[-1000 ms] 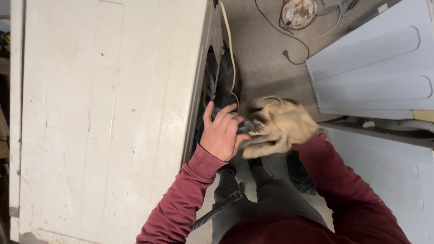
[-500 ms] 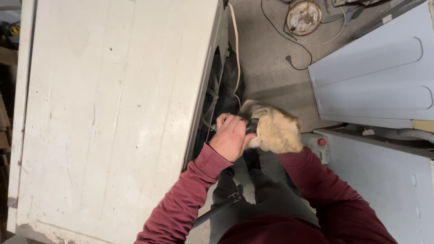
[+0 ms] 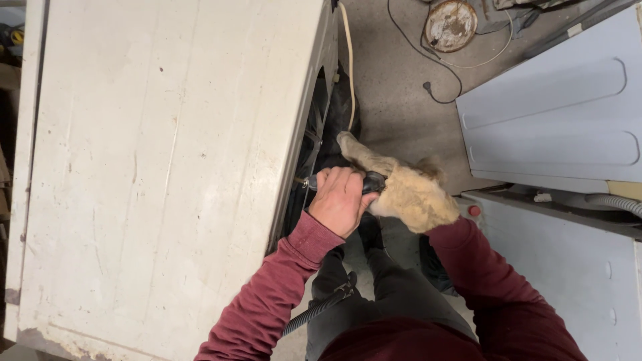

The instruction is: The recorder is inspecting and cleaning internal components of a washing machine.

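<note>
My bare left hand grips the dark handle of a screwdriver-like tool whose metal tip points left into the open side of a big white appliance. My right hand wears a tan work glove and is closed on the rear end of the same tool handle, right against my left hand. One glove finger sticks out toward the upper left. Both sleeves are dark red. What the tool tip touches inside the dark opening is hidden.
A cream cable runs down the appliance's edge. A round rusty disc and black cords lie on the concrete floor. Grey-white appliance panels stand at the right, with a grey ribbed hose. A black corrugated hose crosses my legs.
Both hands have risen slightly and come closer to the appliance's opening. The gloved right hand has turned, with a finger now sticking out, and the tool points into the gap.
</note>
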